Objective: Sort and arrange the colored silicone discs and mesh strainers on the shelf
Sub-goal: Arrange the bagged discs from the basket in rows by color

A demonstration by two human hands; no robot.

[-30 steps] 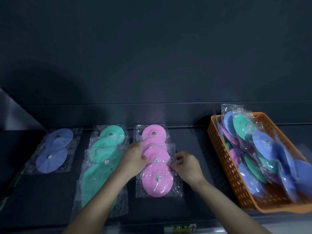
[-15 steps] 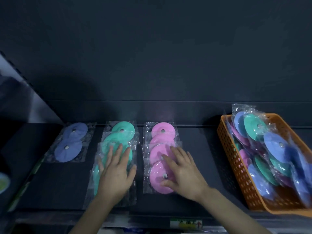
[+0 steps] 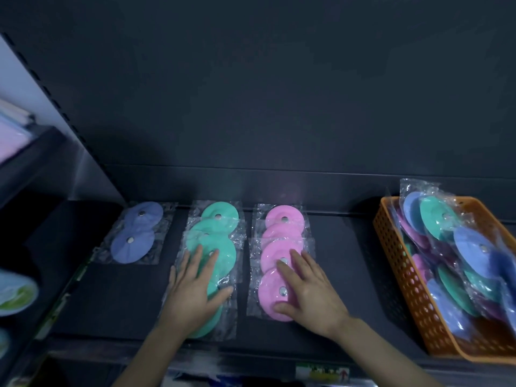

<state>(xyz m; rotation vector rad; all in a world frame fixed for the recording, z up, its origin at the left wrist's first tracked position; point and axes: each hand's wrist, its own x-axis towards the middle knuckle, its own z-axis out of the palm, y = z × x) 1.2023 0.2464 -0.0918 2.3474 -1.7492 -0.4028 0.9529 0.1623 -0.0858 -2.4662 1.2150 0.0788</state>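
**Smoothing down the green and pink rows**

Both hands lie palm-down with fingers straight, grasping nothing. The left hand (image 3: 192, 291) presses on the near packets of the green discs (image 3: 223, 252). The right hand (image 3: 310, 291) presses on the near packets of the pink discs (image 3: 282, 219), thumb at the nearest disc's front edge. Beyond the fingertips each row runs toward the back of the shelf (image 3: 340, 261), packets overlapping.

Outboard of the left hand, apart from it, lie the blue discs (image 3: 134, 241), a short row of two. Well off to the right hand's outer side stands the orange basket (image 3: 391, 247), heaped with unsorted packets of mixed colours. I can make out no mesh strainers.

Step, as I judge it: squaring up two sorted rows. The next move likely calls for the right hand to lift off and reach to the basket for another packet, matched by colour. The slick bags may slide.

A second ago both hands pinched a pink packet's edges. The left hand has since crossed to the green row, and both have flattened.
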